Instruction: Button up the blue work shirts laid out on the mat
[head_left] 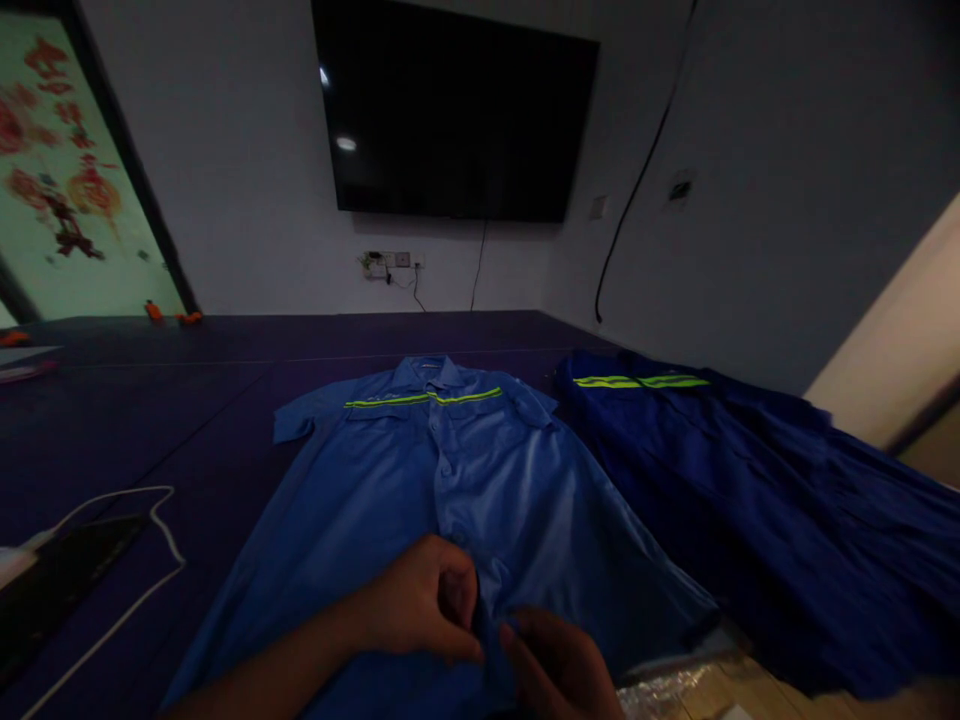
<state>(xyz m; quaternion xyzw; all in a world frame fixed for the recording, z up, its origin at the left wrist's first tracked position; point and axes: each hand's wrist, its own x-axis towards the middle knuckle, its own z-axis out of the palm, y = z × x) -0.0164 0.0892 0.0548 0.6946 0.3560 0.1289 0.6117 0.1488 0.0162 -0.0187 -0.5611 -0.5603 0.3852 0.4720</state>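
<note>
A light blue short-sleeved work shirt (465,470) with a yellow-green reflective stripe lies flat, front up, collar away from me, on a dark purple surface (187,400). My left hand (420,600) is curled and pinches the shirt's button placket near the bottom hem. My right hand (559,665) is right beside it, fingers bent and closed on the same front edge of the fabric. Both hands meet at the lower centre of the shirt.
A darker blue garment (750,480) with a reflective stripe lies to the right. A dark phone (60,575) with a white cable (150,520) sits at the left. A black screen (450,110) hangs on the wall. A wooden edge with plastic wrap (697,685) shows at bottom right.
</note>
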